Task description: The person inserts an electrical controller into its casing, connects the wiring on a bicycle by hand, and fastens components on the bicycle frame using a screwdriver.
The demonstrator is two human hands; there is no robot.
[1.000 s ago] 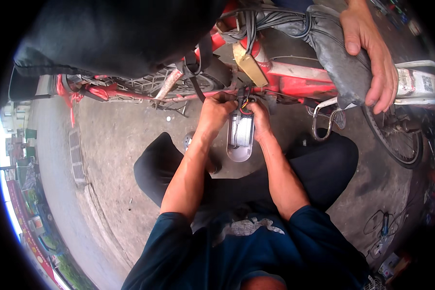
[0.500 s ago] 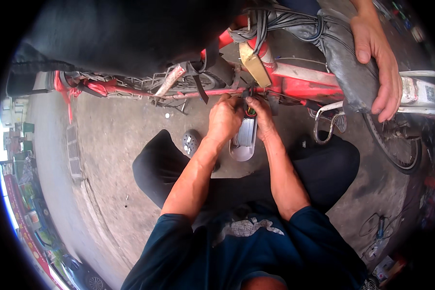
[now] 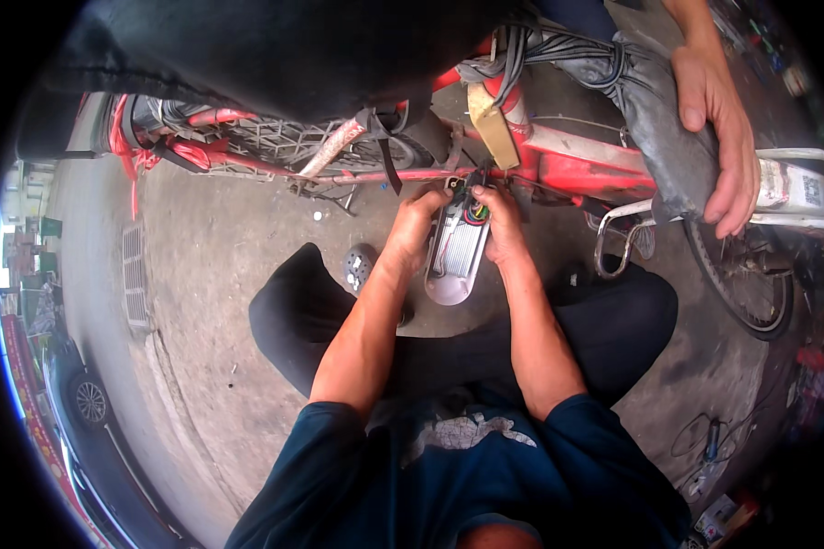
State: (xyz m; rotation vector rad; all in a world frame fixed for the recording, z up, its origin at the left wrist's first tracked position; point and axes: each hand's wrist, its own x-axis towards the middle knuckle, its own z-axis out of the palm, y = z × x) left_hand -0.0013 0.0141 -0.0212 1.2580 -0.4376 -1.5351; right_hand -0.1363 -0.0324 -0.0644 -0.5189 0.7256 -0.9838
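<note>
Silver case (image 3: 458, 249) seems held between left fingers (image 3: 437, 198) and right fingers (image 3: 489, 198).

No wording can be read clearly. Between two and three o'clock, the flat white panel (image 3: 778, 186) at the end of the red bicycle carries a dark, square printed code (image 3: 812, 189), its pattern too small to make out. At one o'clock, the slanting red metal frame tube (image 3: 515, 112) bears a short run of light lettering, blurred. At eleven o'clock, the scuffed white-and-red tube (image 3: 331, 151) has red marks that may be letters. Between eight and nine o'clock, the long red strip (image 3: 29, 393) by the street shows small yellowish marks, curved and smeared at the rim beyond reading.
</note>
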